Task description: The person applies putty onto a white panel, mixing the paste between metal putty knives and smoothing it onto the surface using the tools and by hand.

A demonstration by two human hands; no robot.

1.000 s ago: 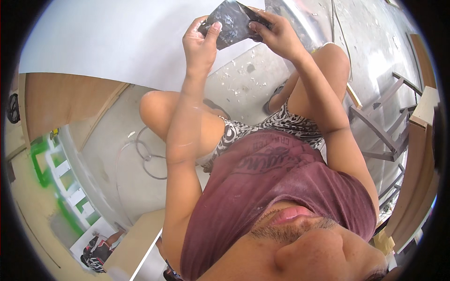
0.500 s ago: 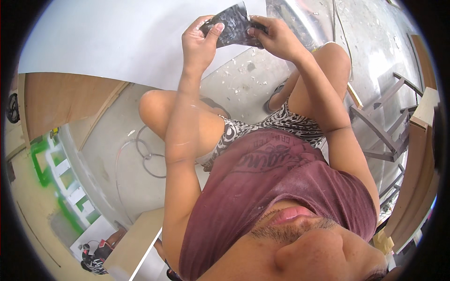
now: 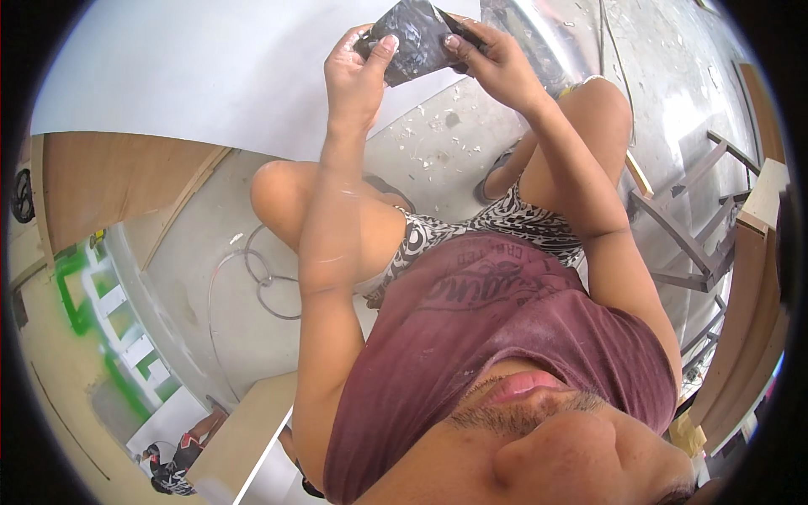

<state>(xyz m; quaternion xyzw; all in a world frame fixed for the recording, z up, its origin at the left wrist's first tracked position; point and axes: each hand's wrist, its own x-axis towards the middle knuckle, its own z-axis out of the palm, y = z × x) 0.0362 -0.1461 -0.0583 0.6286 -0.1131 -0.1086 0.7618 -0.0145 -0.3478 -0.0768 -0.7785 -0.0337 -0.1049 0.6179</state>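
Note:
A folded piece of black sandpaper (image 3: 411,40), smeared with whitish dust, is held up between my two hands at the top of the head view. My left hand (image 3: 358,71) pinches its left edge, the thumb lying on the face toward me. On the other side my right hand (image 3: 497,63) grips the right edge between thumb and fingers. Just beyond and to the left, a large white panel (image 3: 194,76) spreads below the hands. The fingers behind the sandpaper are partly hidden.
Wooden boards (image 3: 109,181) stand at the left. A thin hose (image 3: 252,269) coils on the grey floor (image 3: 421,160), which has white flakes scattered over it. Dark metal frames (image 3: 682,227) and a wooden beam (image 3: 749,311) are at the right. Another person (image 3: 172,467) works at the lower left.
The sandpaper has turned slightly and shows more of its flat face. My right fingers have shifted a little at its edge; both hands keep hold of it.

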